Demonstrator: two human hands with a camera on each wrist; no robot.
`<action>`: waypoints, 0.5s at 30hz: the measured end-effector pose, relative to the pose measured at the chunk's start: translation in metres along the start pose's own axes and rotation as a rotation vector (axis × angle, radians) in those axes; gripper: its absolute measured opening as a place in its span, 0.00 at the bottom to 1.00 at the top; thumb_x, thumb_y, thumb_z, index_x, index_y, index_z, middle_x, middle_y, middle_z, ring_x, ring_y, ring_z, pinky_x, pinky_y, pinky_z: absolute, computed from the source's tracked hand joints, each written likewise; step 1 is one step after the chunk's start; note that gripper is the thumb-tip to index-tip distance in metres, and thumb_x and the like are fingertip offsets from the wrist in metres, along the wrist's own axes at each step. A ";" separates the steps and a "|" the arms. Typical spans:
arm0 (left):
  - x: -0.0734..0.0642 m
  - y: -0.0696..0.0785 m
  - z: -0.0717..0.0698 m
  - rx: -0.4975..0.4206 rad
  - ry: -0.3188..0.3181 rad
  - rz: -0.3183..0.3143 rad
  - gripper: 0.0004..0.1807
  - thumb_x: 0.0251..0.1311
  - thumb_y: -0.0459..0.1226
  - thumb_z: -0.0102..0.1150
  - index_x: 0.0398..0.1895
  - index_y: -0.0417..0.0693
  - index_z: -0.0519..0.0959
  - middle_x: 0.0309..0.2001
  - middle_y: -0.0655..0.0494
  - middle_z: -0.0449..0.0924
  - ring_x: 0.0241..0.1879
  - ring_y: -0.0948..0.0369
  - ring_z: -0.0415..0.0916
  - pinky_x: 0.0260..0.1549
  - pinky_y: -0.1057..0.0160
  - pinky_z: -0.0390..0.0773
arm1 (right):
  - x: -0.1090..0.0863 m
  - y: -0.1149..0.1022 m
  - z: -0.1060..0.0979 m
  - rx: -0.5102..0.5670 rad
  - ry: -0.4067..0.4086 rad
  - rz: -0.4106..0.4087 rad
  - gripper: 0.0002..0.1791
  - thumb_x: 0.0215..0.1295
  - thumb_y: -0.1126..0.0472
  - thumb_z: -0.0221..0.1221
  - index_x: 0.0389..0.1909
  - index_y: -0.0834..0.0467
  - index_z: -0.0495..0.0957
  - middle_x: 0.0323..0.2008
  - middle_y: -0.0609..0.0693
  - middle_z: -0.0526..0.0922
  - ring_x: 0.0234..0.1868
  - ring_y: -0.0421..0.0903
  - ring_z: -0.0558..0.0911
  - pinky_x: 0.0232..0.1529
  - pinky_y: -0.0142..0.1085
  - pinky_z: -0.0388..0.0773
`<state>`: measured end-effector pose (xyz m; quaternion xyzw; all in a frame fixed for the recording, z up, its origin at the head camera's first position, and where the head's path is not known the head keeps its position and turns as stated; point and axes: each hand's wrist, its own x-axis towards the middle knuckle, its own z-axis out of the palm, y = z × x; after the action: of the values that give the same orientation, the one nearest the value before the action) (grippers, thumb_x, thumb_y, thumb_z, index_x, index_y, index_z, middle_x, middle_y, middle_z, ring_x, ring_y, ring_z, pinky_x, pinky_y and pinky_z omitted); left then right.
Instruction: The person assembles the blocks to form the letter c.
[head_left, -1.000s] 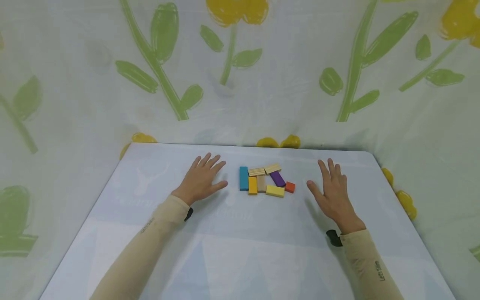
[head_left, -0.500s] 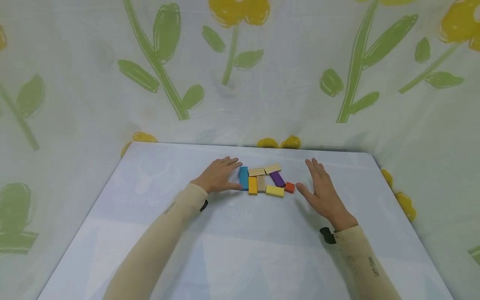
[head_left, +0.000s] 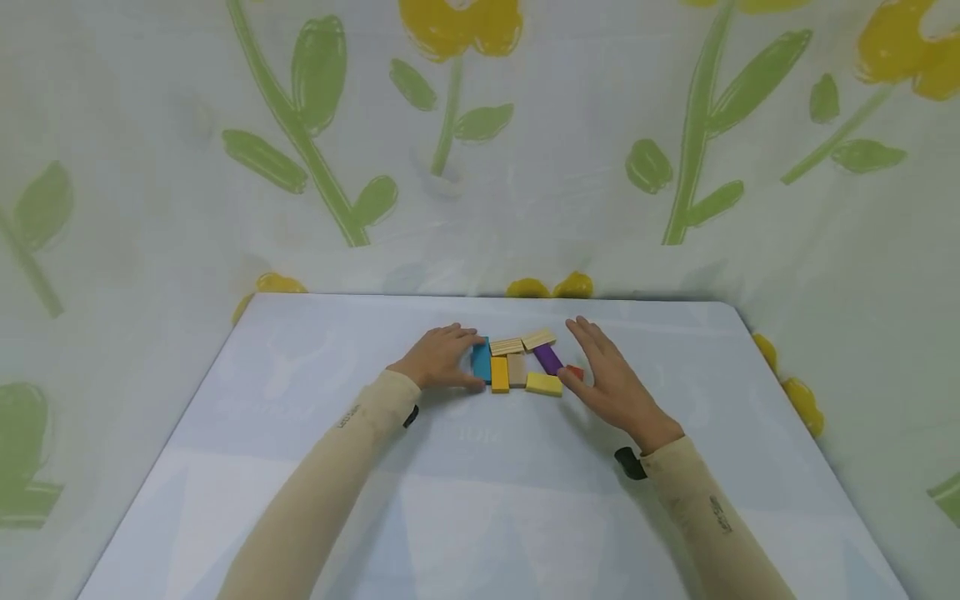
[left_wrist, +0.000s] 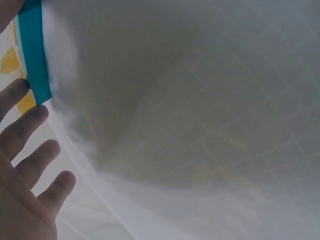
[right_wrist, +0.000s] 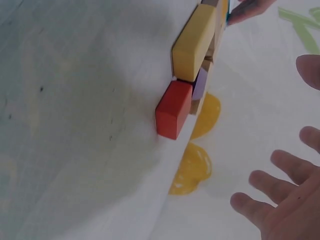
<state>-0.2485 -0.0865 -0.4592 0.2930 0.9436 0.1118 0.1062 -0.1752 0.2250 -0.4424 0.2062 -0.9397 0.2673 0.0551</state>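
Note:
A flat cluster of small wooden blocks lies on the white table (head_left: 315, 467). At its left end is a blue block (head_left: 481, 363); my left hand (head_left: 442, 360) is there, thumb by the near end and fingertips by the far end, the other fingers spread. Beside it lie an orange-yellow block (head_left: 499, 375), a tan block (head_left: 517, 371), two plain striped blocks (head_left: 507, 347), a purple block (head_left: 548, 359) and a yellow block (head_left: 543, 384). My right hand (head_left: 611, 385), fingers extended, hovers by the red block (right_wrist: 172, 110), partly hiding it in the head view.
A fabric backdrop (head_left: 555, 192) printed with green stems and yellow flowers rises behind the table's back edge. Dark straps (head_left: 630, 463) show at the wrists below beige sleeves (head_left: 705, 508).
The left hand has moved right to the blue block, and the right hand has moved left towards the red block. The blocks keep their arrangement. The head view shifts slightly.

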 end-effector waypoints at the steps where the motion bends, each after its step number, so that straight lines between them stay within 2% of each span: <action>1: -0.001 -0.001 0.001 -0.003 0.001 -0.006 0.45 0.55 0.61 0.69 0.73 0.53 0.69 0.75 0.49 0.64 0.75 0.46 0.56 0.74 0.45 0.55 | 0.002 -0.002 0.002 0.002 -0.011 -0.006 0.45 0.72 0.48 0.62 0.82 0.50 0.48 0.80 0.55 0.50 0.79 0.59 0.50 0.74 0.61 0.53; 6: -0.006 -0.007 0.007 -0.008 0.013 -0.047 0.46 0.56 0.61 0.69 0.75 0.54 0.67 0.76 0.50 0.62 0.75 0.49 0.56 0.73 0.46 0.56 | 0.011 -0.007 0.011 0.020 -0.055 -0.056 0.44 0.73 0.46 0.60 0.82 0.51 0.49 0.80 0.57 0.51 0.79 0.59 0.50 0.75 0.59 0.52; 12: -0.001 -0.002 0.008 -0.049 0.043 0.003 0.45 0.55 0.61 0.70 0.73 0.51 0.69 0.73 0.49 0.66 0.72 0.49 0.62 0.73 0.49 0.59 | 0.009 -0.005 0.011 0.030 -0.054 -0.053 0.43 0.73 0.49 0.61 0.81 0.52 0.50 0.80 0.55 0.50 0.79 0.58 0.50 0.75 0.58 0.52; 15: 0.002 0.001 0.007 -0.048 0.042 0.004 0.46 0.54 0.61 0.71 0.72 0.50 0.70 0.71 0.50 0.69 0.71 0.51 0.64 0.72 0.51 0.61 | 0.007 -0.004 0.009 0.029 -0.057 -0.045 0.44 0.73 0.48 0.60 0.82 0.52 0.49 0.80 0.54 0.50 0.79 0.58 0.50 0.75 0.58 0.52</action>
<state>-0.2474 -0.0834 -0.4662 0.2899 0.9421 0.1406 0.0932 -0.1800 0.2146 -0.4465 0.2355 -0.9320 0.2739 0.0313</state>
